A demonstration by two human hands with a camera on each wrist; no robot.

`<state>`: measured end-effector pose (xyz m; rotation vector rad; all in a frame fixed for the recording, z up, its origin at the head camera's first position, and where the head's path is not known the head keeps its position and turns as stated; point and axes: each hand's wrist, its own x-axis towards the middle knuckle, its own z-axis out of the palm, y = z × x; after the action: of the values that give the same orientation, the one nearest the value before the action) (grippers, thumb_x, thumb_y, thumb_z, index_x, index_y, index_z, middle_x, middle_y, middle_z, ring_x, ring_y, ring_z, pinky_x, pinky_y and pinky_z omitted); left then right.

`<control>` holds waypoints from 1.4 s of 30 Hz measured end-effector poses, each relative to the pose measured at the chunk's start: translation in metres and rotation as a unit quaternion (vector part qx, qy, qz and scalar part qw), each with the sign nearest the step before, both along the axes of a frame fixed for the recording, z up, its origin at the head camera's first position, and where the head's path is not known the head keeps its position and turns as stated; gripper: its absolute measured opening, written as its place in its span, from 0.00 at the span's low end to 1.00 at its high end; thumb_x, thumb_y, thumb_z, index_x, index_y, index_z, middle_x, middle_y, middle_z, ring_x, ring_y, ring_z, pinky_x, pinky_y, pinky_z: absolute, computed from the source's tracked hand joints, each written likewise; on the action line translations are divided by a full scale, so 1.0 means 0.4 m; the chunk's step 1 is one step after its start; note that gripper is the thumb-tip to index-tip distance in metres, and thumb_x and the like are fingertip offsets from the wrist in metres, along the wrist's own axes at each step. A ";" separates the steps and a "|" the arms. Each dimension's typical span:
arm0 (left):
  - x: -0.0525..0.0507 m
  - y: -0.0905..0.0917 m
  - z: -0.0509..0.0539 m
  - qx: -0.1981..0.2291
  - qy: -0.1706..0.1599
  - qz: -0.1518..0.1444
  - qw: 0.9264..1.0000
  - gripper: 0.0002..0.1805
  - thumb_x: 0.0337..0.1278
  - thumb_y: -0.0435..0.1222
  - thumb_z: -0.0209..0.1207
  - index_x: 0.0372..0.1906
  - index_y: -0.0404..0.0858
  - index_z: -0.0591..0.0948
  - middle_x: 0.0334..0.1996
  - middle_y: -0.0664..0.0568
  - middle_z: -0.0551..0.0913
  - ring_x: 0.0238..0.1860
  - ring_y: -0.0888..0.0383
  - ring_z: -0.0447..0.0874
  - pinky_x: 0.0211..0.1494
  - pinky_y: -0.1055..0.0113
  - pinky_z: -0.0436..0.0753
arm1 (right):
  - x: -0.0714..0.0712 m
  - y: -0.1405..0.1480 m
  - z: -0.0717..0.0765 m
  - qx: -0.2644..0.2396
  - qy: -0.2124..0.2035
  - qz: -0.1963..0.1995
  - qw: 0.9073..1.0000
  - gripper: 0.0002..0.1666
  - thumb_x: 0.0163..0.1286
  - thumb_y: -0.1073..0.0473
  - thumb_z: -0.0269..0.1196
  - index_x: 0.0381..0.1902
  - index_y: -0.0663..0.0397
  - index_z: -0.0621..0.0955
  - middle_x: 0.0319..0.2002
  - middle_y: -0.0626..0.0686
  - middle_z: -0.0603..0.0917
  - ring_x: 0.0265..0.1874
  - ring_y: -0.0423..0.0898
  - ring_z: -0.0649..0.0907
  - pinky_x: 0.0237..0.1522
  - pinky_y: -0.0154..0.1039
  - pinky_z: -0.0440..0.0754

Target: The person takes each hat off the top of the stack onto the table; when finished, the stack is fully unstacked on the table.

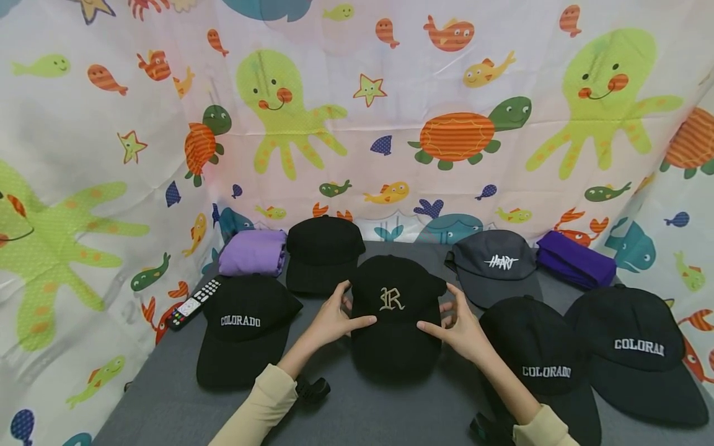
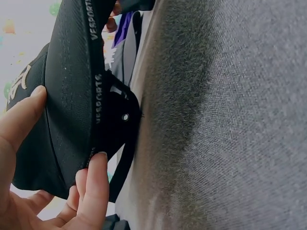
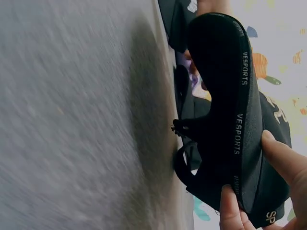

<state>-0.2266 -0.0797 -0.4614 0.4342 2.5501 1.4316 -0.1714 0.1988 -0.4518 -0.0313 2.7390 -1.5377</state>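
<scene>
A black cap [image 1: 397, 347] with a gold letter R on its front is held up by both hands in the middle of the head view. My left hand [image 1: 336, 317] pinches its left side, thumb on top near the brim seam and fingers beneath. On the other side my right hand [image 1: 456, 323] grips it the same way. In the left wrist view, the cap's brim [image 2: 72, 86] edge carries VESPORTS lettering, and the back strap hangs near the grey surface. The right wrist view shows the cap's underside [image 3: 216, 76] and its strap, with the right thumb on the brim seam.
Black COLORADO caps [image 1: 240, 347] lie left and right [image 1: 641, 378]. Behind are a plain black cap [image 1: 323, 254], a grey HEART cap [image 1: 496, 266], a folded lilac cloth [image 1: 253, 253] and a purple cloth [image 1: 577, 259]. A remote control [image 1: 194, 305] lies at left on the grey surface [image 1: 379, 415].
</scene>
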 end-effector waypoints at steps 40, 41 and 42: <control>0.161 -0.061 0.025 0.014 -0.046 -0.012 0.999 0.49 0.42 0.52 0.69 0.66 0.39 0.56 0.38 0.48 0.70 0.16 0.56 0.76 0.20 0.61 0.77 | 0.148 -0.031 -0.001 -0.148 -0.095 0.057 0.983 0.46 0.59 0.59 0.66 0.66 0.62 0.53 0.43 0.59 0.72 0.18 0.42 0.77 0.23 0.37 0.77; 0.165 -0.063 0.025 0.014 -0.047 -0.014 0.999 0.49 0.42 0.52 0.69 0.66 0.38 0.56 0.38 0.48 0.70 0.16 0.57 0.76 0.20 0.61 0.77 | 0.153 -0.030 -0.003 -0.151 -0.096 0.064 0.982 0.45 0.59 0.59 0.66 0.66 0.62 0.53 0.43 0.59 0.72 0.19 0.42 0.78 0.24 0.37 0.78; 0.169 -0.064 0.024 0.013 -0.047 -0.016 0.999 0.49 0.42 0.52 0.69 0.66 0.38 0.56 0.38 0.48 0.70 0.16 0.57 0.76 0.20 0.61 0.77 | 0.157 -0.029 -0.006 -0.155 -0.096 0.070 0.981 0.44 0.60 0.59 0.66 0.65 0.62 0.54 0.43 0.59 0.73 0.19 0.42 0.78 0.24 0.38 0.78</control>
<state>-0.1592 -0.1055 -0.4518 0.3990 2.4421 1.4401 -0.1087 0.1871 -0.4541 -0.0702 2.2783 -1.8036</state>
